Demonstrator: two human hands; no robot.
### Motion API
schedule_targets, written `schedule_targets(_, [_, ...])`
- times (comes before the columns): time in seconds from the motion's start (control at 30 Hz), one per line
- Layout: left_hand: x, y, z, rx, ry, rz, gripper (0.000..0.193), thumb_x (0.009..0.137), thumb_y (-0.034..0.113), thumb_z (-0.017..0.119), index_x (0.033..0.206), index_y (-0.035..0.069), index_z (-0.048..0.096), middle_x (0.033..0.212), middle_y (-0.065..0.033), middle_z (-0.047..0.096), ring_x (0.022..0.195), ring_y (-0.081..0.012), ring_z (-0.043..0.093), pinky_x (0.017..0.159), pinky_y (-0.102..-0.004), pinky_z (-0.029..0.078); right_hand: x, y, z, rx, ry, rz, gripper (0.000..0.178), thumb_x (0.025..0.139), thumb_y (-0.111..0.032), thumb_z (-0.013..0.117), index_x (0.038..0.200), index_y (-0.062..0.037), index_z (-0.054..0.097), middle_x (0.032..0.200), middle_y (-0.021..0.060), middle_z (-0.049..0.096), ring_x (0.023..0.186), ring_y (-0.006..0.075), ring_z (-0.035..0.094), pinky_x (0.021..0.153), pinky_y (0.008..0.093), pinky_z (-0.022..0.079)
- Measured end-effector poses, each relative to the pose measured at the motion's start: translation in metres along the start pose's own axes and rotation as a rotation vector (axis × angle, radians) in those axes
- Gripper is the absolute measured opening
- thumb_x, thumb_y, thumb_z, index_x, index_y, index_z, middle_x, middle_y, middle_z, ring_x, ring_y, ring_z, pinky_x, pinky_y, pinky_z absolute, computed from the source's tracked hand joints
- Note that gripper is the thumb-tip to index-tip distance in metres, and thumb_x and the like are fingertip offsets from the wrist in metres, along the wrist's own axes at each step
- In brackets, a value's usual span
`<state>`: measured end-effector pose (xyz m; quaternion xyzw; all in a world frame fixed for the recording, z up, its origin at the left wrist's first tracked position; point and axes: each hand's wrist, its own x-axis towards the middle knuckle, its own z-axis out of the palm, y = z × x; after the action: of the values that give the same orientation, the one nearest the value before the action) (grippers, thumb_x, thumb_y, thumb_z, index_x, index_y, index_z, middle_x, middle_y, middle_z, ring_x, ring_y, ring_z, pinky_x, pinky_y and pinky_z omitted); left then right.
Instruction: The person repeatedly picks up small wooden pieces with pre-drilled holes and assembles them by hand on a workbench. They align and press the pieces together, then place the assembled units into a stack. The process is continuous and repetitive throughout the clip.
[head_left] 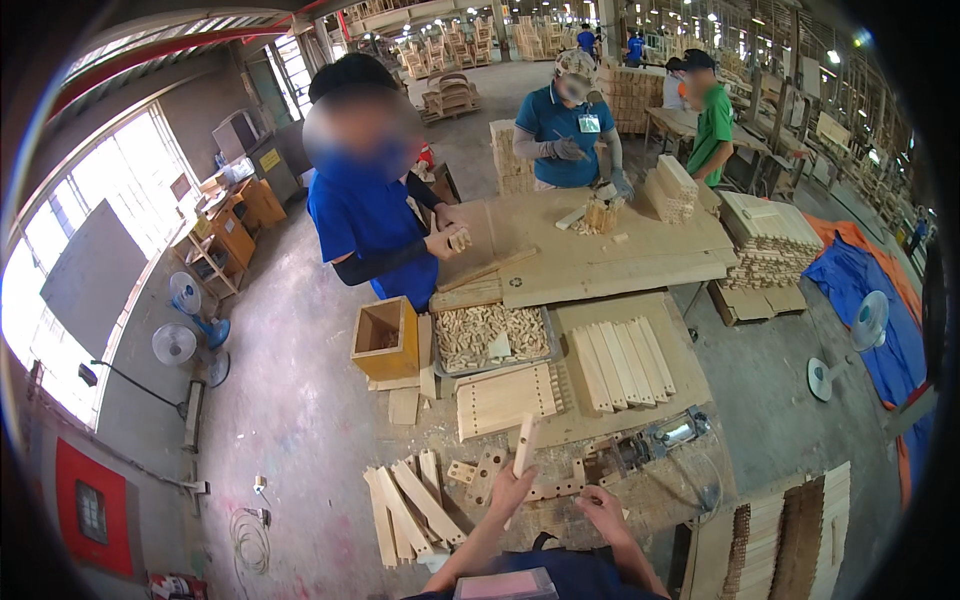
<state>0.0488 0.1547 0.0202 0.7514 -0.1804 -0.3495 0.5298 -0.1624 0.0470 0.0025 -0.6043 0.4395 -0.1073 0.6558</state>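
My left hand [510,492] is closed around a pale wooden slat [524,445], which points up and away from me over the near workbench. My right hand [604,512] is a short way to the right, its fingers pinched together at the bench edge. Whatever sits between those fingers is too small to make out. Between and beyond the hands lies a wooden jig [555,489] of drilled blocks. A metal clamping device [660,441] is fixed to its right. Loose slats [412,508] lie fanned out left of my left hand.
Beyond the jig are drilled slats laid side by side [505,400], a row of plain slats [622,364], dowels [490,335] in a tray, and a wooden box [385,340]. Two people stand at the far cardboard-covered table [640,262]. Stacked slats [770,540] are at my right.
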Motion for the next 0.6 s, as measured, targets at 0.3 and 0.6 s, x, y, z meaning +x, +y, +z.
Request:
schedule_targets(0.3, [0.003,0.020,-0.008,0.110,0.007,-0.027,0.044,0.088,0.033,0.067,0.115,-0.002,0.065,0.078,-0.0104,0.067,0.071,-0.0157,0.064,0.065,-0.0341,0.049,-0.001,-0.004,-0.004,-0.004,0.061,-0.009,0.039,0.085,-0.022,0.076,0.116,-0.0007,0.065,0.103,0.0100,0.068,0.096,0.0176,0.064,0.081,0.0329,0.051])
schedule_targets(0.6, [-0.003,0.036,0.017,-0.396,-0.064,-0.090,0.020,0.094,0.023,0.062,0.087,0.005,0.064,0.071,-0.0020,0.062,0.063,-0.0114,0.057,0.059,-0.0292,0.046,0.010,0.002,-0.002,0.014,0.074,-0.102,0.035,0.088,-0.018,0.075,0.115,0.0005,0.065,0.092,0.0035,0.066,0.076,0.0107,0.058,0.066,0.0266,0.048])
